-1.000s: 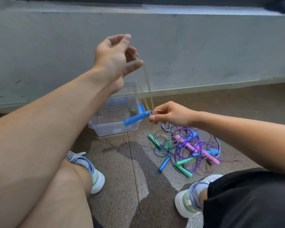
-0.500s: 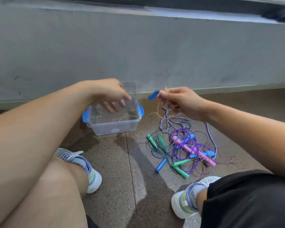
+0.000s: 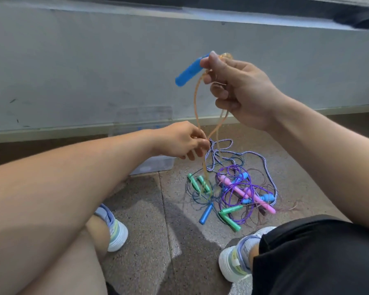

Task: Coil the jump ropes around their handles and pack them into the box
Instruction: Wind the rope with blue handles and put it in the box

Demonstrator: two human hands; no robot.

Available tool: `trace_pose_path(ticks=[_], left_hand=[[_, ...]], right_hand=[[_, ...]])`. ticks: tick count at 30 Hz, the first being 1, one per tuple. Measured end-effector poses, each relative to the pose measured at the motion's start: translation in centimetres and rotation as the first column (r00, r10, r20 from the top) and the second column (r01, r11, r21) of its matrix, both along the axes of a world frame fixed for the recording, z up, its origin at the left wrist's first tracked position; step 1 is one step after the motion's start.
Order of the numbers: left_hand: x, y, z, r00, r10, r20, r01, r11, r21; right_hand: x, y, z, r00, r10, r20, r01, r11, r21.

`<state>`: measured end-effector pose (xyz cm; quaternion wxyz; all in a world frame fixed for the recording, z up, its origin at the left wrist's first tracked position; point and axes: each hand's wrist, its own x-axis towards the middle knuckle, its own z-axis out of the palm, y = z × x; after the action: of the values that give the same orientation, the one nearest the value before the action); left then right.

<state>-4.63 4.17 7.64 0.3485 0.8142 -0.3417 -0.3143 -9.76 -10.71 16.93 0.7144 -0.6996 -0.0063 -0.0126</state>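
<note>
Speckled stone floor (image 3: 149, 209) — grey wall (image 3: 73, 71) just behind.

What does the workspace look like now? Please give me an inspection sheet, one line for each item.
Surface: speckled stone floor, tiled.
Job's things: blue handle with orange rope held up; clear plastic box mostly hidden behind the left forearm.
Clutter: tangled pile of jump ropes with green, pink and blue handles.
Grippers: right hand grips the blue handle; left hand pinches the orange rope.
Cables: nothing seen.
Surroundings: grey wall; two sneakers.
</note>
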Motion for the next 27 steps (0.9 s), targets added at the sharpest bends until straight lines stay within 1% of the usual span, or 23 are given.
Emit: trace_pose_path(ticks=[2,3,4,6,8,10,11,12,13,15,16,18,20,22,27], left_hand=[[0.1,0.0,0.0,0.998,0.029,-0.047,-0.030,1.000,-0.003],[0.2,0.0,0.1,0.997,0.048,-0.068,-0.048,0.999,0.000],[0.3,0.1,0.2,0.995,0.065,-0.080,-0.065,0.998,0.003],[0.8,0.5,0.4,0.995,0.083,-0.055,-0.082,0.996,0.023],[1.3,0.9,0.8,0.992,0.122,-0.021,-0.121,0.992,0.022],[1.5,1.3,1.1,0.976,0.211,-0.054,-0.214,0.976,-0.042],[1.6,1.4,1.3,0.961,0.261,-0.096,-0.269,0.959,-0.088],[1.6,1.4,1.5,0.940,0.305,-0.155,-0.326,0.936,-0.133],[1.6,1.4,1.8,0.911,0.341,-0.232,-0.384,0.906,-0.177],[1.5,1.2,2.4,0.831,0.387,-0.399,-0.504,0.828,-0.246],[1.4,1.1,2.7,0.787,0.400,-0.470,-0.559,0.784,-0.269],[1.4,0.9,3.4,0.709,0.401,-0.580,-0.648,0.695,-0.312],[1.4,0.7,4.0,0.646,0.393,-0.655,-0.721,0.595,-0.354],[1.7,0.9,4.5,0.588,0.382,-0.713,-0.784,0.487,-0.386],[3.3,2.6,6.0,0.467,0.344,-0.815,-0.884,0.195,-0.424]], right_hand=[[0.3,-0.8,-0.4,0.998,-0.061,0.036,0.064,0.994,-0.091],[0.5,-1.5,-0.8,0.994,-0.099,0.053,0.107,0.976,-0.188],[0.6,-2.1,-1.3,0.989,-0.133,0.062,0.146,0.937,-0.318],[0.7,-3.8,-2.8,0.985,-0.169,0.038,0.159,0.794,-0.587],[0.6,-5.5,-4.2,0.981,-0.180,-0.076,0.065,0.666,-0.744],[0.5,-6.5,-5.5,0.953,-0.186,-0.240,-0.089,0.584,-0.807],[0.4,-6.5,-6.0,0.939,-0.184,-0.292,-0.141,0.568,-0.811],[0.4,-6.4,-6.7,0.932,-0.177,-0.315,-0.159,0.582,-0.798],[0.2,-6.1,-7.3,0.935,-0.156,-0.320,-0.155,0.632,-0.760],[0.0,-5.1,-8.5,0.944,-0.078,-0.321,-0.147,0.772,-0.619],[-0.2,-4.5,-8.9,0.946,-0.028,-0.322,-0.161,0.822,-0.545],[-0.4,-3.6,-9.6,0.939,0.073,-0.337,-0.229,0.863,-0.451],[-0.5,-2.9,-10.2,0.910,0.173,-0.377,-0.330,0.852,-0.407],[-0.7,-2.6,-10.5,0.877,0.243,-0.415,-0.419,0.810,-0.410],[-1.0,-3.3,-12.2,0.825,0.283,-0.489,-0.532,0.679,-0.505]])
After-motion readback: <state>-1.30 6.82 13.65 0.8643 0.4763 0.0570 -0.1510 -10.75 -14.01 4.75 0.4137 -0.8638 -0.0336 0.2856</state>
